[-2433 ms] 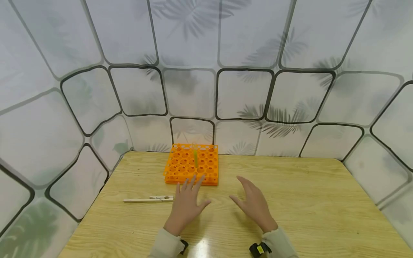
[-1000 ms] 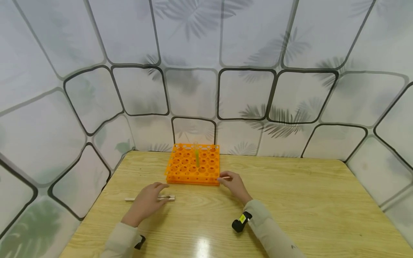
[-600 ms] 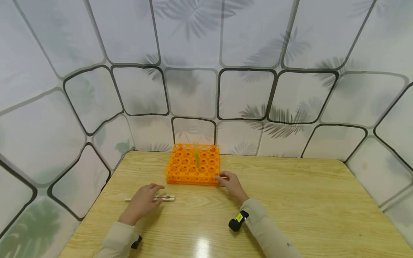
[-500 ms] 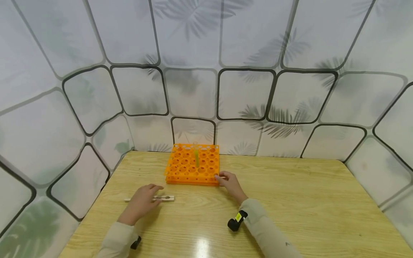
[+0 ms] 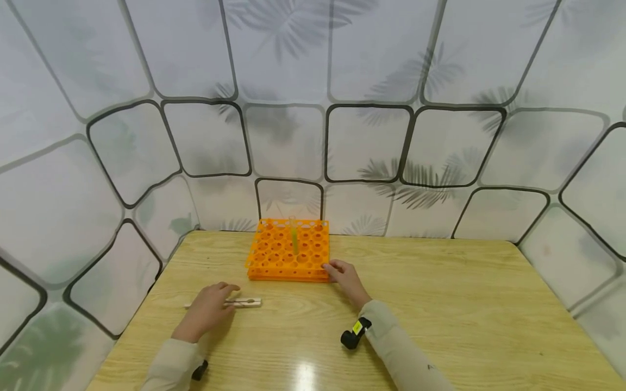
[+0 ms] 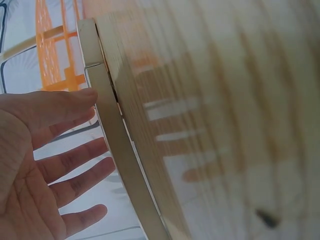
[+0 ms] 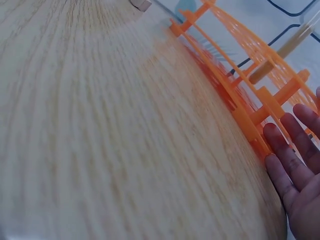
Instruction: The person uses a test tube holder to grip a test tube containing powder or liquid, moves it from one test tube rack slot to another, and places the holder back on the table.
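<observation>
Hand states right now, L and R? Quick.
Left hand: open, at the wooden clip, not gripping it; contact can't be told.
Right hand: open, at the near right corner of the orange rack, no grip visible.

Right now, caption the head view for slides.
Left fingers by a clip, right fingers at an orange rack holding one tube.

We note left hand (image 5: 207, 308) hiding part of wooden clip (image 5: 248, 302). Right-wrist view's edge cuts right hand (image 7: 301, 177). We cannot read sleeve mark (image 5: 430, 367).
</observation>
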The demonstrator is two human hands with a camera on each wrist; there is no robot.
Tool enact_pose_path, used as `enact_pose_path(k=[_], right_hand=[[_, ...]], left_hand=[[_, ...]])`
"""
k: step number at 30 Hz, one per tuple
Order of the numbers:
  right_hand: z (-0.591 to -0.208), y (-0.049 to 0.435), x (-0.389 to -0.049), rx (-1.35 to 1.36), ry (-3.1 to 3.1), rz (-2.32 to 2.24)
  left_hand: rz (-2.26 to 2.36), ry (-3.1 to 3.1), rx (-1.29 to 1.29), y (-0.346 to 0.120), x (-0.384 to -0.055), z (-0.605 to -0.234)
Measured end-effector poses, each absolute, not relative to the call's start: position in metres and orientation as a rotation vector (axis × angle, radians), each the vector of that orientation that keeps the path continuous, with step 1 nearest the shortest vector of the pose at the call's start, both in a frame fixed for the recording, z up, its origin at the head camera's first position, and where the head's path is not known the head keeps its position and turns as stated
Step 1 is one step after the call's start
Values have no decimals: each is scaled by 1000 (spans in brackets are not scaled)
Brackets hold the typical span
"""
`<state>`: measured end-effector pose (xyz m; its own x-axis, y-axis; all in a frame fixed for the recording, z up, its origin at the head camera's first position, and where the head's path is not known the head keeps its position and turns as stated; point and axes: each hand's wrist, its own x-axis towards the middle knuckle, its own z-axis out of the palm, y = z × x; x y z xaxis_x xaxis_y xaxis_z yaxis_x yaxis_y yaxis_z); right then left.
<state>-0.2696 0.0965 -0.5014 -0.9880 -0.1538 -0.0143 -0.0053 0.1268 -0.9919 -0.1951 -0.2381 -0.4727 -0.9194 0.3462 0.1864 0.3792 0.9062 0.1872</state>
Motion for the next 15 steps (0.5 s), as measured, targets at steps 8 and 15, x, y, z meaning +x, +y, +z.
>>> enact_pose_path(k=[8,15], right_hand=[[-509,96,-273,-92,2254,-1987],[-516,96,-276,-88,2270,-1993]], left_hand=[[-380,-2960,-535,-240,-194,-473],[-364,-2989,-538,-241,-195,-475]])
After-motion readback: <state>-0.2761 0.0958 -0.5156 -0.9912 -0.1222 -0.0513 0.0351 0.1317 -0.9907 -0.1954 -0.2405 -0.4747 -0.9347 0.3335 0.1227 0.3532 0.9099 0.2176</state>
